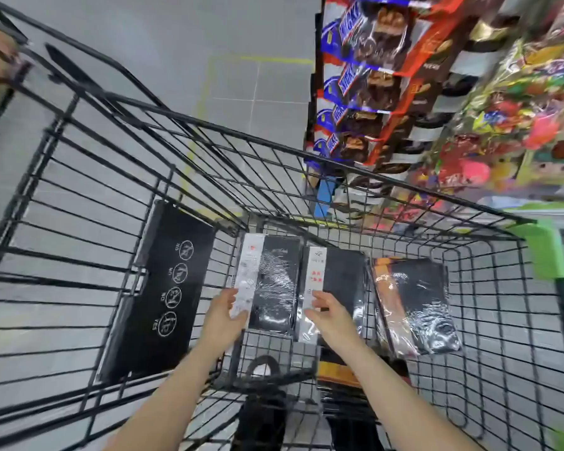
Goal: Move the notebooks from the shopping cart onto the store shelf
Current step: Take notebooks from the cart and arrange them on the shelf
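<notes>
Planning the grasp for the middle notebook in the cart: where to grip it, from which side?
Grip the middle notebook at its near white-banded short edge, from above on the person's side. It lies flat on the cart floor, its neighbours close on either side. The right hand is already at that end.

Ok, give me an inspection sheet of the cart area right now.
Surface: black wire cart, basket floor visible.
Job's things: three wrapped notebooks flat in the basket: left notebook, middle notebook, right notebook.
Clutter: black child-seat flap with safety icons; dark items under the near end, unclear.
Grips: left hand on the left notebook's near corner; right hand on the middle one's near edge.
Cables: nothing seen.
Surroundings: candy shelves at right, grey tiled floor.
</notes>
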